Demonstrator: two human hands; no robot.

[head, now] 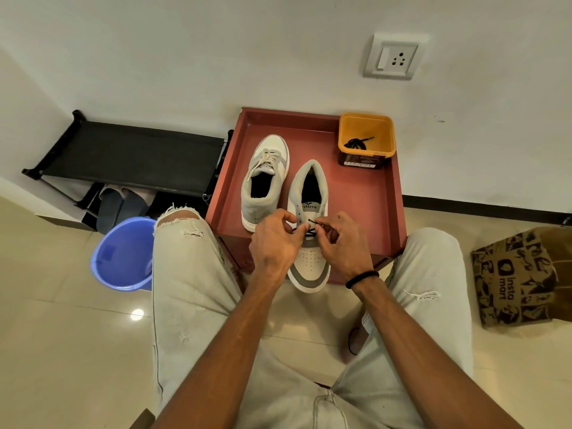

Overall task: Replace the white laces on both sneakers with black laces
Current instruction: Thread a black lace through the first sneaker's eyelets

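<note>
Two grey-and-white sneakers sit on a red tray-topped stand (pixel 365 205). The left sneaker (pixel 263 178) points away from me and carries white laces. The right sneaker (pixel 309 236) points toward me, its toe over the stand's front edge, with a black lace (pixel 312 231) across its lowest eyelets. My left hand (pixel 275 243) pinches the lace at the sneaker's left side. My right hand (pixel 343 243) pinches the lace's free tip just above the eyelets. A second black lace (pixel 357 143) lies coiled in a yellow tub (pixel 366 139) at the stand's back right corner.
A blue bucket (pixel 123 255) stands on the tiled floor by my left knee. Behind it is a black shoe rack (pixel 130 153) with slippers underneath. A printed paper bag (pixel 520 277) sits to the right. The wall with a socket (pixel 393 57) is directly behind the stand.
</note>
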